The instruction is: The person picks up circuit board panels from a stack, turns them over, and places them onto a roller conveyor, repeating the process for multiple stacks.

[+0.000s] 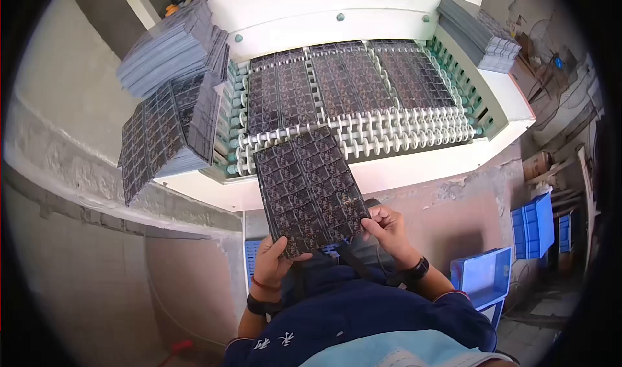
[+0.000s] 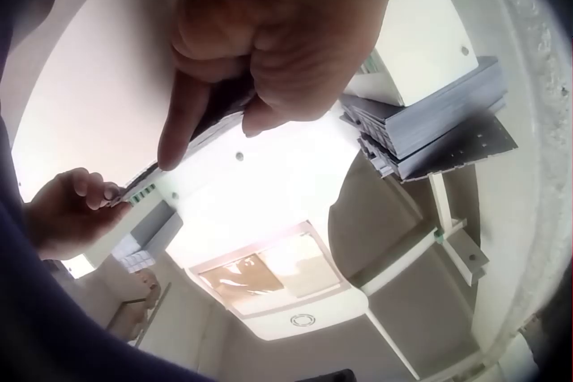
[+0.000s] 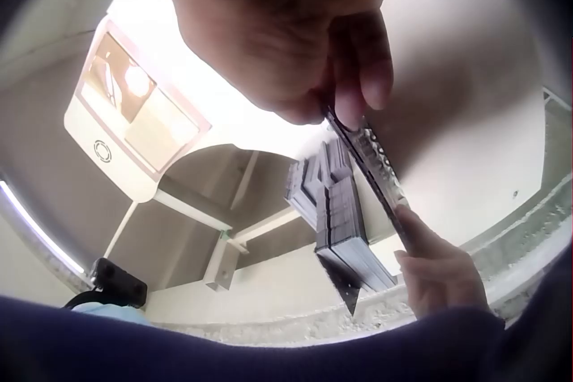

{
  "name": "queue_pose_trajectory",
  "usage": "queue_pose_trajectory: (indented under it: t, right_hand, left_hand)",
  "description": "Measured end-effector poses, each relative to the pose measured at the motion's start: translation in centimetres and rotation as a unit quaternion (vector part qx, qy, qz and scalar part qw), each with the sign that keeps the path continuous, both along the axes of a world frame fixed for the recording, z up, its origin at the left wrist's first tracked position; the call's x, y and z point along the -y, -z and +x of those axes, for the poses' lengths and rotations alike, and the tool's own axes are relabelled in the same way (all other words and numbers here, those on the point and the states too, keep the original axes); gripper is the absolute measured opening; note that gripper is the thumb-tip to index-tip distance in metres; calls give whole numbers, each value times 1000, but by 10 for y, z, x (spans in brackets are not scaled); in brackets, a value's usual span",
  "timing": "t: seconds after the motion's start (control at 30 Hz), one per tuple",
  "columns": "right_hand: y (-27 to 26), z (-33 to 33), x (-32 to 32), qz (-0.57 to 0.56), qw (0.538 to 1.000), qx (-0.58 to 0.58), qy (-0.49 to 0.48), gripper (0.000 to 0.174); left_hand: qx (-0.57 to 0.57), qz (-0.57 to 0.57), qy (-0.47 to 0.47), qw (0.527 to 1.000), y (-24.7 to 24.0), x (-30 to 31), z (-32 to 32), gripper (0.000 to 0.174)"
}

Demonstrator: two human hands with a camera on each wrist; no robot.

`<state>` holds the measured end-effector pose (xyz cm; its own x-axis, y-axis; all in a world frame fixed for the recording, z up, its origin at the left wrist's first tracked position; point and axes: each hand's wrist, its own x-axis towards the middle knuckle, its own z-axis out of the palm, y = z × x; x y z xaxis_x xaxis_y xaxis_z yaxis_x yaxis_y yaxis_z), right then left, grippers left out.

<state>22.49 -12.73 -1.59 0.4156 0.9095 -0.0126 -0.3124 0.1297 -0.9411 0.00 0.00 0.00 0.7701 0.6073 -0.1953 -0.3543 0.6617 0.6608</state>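
Observation:
A dark circuit board panel (image 1: pixel 311 189), marked off in a grid of small cells, is held in front of the body, tilted, its far end overlapping the machine's front rollers in the head view. My left hand (image 1: pixel 269 263) pinches its near left corner, thumb on top. At the near right corner my right hand (image 1: pixel 392 234) pinches the edge between thumb and fingers. In the right wrist view the panel (image 3: pixel 376 176) appears edge-on between both hands. The left wrist view shows my left hand (image 2: pixel 269 51) close up, with the panel mostly hidden behind it.
Ahead stands a white machine with a bed of pale rollers (image 1: pixel 408 130); similar panels (image 1: pixel 353 79) lie in rows on it. Stacked panels (image 1: pixel 162 56) stand on its left side, another stack (image 1: pixel 479 33) on its right. Blue crates (image 1: pixel 483 276) are at the lower right.

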Motion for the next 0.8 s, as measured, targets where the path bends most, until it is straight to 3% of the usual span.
queue_pose_trajectory:
  t: [0.4,0.57,0.67,0.8]
  right_hand:
    - [1,0,1,-36,997,36,51,7]
    - [6,14,5,-24,990,-77,113,10]
    - [7,34,19,-21,986,-80,142,11]
    - [5,59,39,-13,975,-67,214,11]
  left_hand:
    - [-45,16,-39,998,-1,-5,9,32]
    - [-49,26,-52,997,19,-24,2,32]
    - [-48,18,-74,996,-7,-21,13,33]
    - [-47,20,-69,996,-4,-35,9,31]
